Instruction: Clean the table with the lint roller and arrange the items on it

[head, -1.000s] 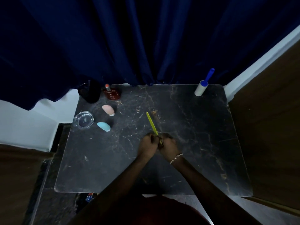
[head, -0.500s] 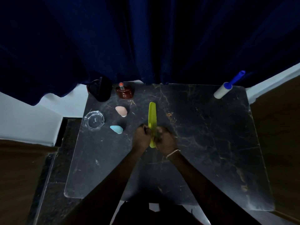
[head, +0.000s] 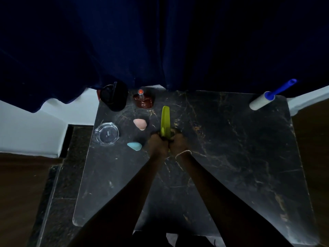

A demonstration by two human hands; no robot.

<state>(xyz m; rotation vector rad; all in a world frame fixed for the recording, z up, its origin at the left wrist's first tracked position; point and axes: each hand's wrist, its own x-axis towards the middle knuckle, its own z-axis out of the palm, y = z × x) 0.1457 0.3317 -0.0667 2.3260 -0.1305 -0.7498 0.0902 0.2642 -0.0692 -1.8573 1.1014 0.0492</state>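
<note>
Both hands hold a yellow-green comb [head: 164, 120] over the middle of the black marble table [head: 231, 157]. My left hand [head: 158, 144] and my right hand [head: 178, 142] grip its near end together, and the comb points away toward the curtain. The lint roller [head: 263, 101], white with a blue handle, lies at the far right corner. At the left lie a pink sponge [head: 140, 124] and a blue sponge [head: 134, 146], both apart from my hands.
A clear glass ashtray [head: 106, 134] sits at the left edge. A dark cup [head: 114, 98] and a brown perfume bottle [head: 143, 100] stand at the far left. A dark blue curtain [head: 160, 41] hangs behind the table. Wooden floor lies on both sides.
My hands carried the comb forward and left across the table, and it turned from tilted to pointing straight away. The camera view shifted, so the table sits further right in view.
</note>
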